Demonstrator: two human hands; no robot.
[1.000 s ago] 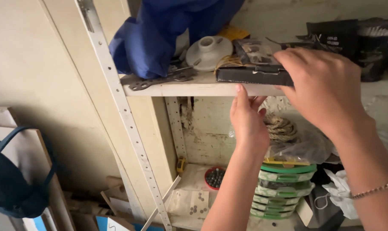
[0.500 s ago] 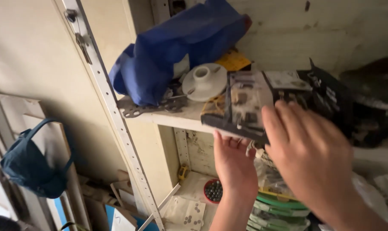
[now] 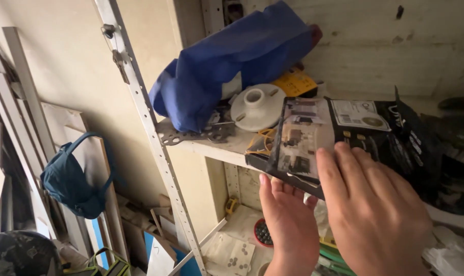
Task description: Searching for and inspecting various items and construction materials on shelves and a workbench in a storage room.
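Far left: boards lean against the wall, and a dark teal bag (image 3: 71,179) hangs in front of them. A perforated metal upright (image 3: 145,133) runs down the edge of the shelf unit.

Upper shelf (image 3: 211,148): a blue cloth bundle (image 3: 232,61) sits at the back, with a flat perforated metal plate (image 3: 191,135) poking out at the shelf edge beneath it. Just beside the bundle is a white round ceiling fitting (image 3: 257,107), with a yellow card (image 3: 293,83) behind it.

The flat black blister pack (image 3: 319,138) is at the front edge of the shelf, tilted, its near end off the shelf. The left hand (image 3: 288,225) supports it from below, fingers (image 3: 275,191) pressed up against the underside. The right hand (image 3: 375,214) lies on top, fingers (image 3: 344,166) spread flat over the pack's near edge. So the pack is pinched between the two hands, with neither hand closed into a fist.

Judgement: the grip is good while both palms stay flat. The pack should be kept level, clear of the yellow loops (image 3: 262,143) at its left edge, and off the ceiling fitting, which could be nudged. Dark bags (image 3: 436,153) crowd the right side, so there is little room there.

Lower shelf: a small round tray of dark beads (image 3: 262,232) is under the left wrist.
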